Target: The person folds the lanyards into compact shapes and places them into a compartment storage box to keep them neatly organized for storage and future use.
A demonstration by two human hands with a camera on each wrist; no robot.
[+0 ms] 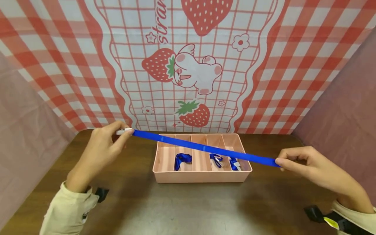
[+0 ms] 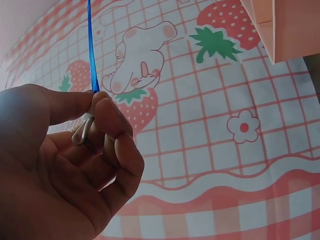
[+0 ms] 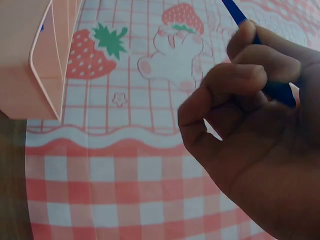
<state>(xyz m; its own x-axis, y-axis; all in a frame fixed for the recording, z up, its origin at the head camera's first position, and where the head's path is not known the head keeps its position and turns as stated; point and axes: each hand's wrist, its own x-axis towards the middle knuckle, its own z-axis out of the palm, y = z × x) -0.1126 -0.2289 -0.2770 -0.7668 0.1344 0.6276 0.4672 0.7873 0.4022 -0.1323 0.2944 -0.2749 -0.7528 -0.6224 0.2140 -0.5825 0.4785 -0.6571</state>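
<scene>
A blue lanyard point(image 1: 188, 145) is stretched taut between both hands, sloping down to the right above a pink tray. At its left end my left hand point(image 1: 102, 150) pinches the strap by a white fitting point(image 1: 124, 131); in the left wrist view a clip point(image 2: 82, 131) hangs below the thumb and finger. The other end is pinched between thumb and fingers of my right hand point(image 1: 308, 164), and a short blue tail point(image 3: 280, 93) shows under those fingers in the right wrist view.
The pink divided tray point(image 1: 202, 177) stands on the brown table point(image 1: 132, 202). Rolled blue lanyards lie in several of its compartments, one point(image 1: 182, 160) left of centre and two at the right. A checked strawberry cloth point(image 1: 188, 111) hangs behind.
</scene>
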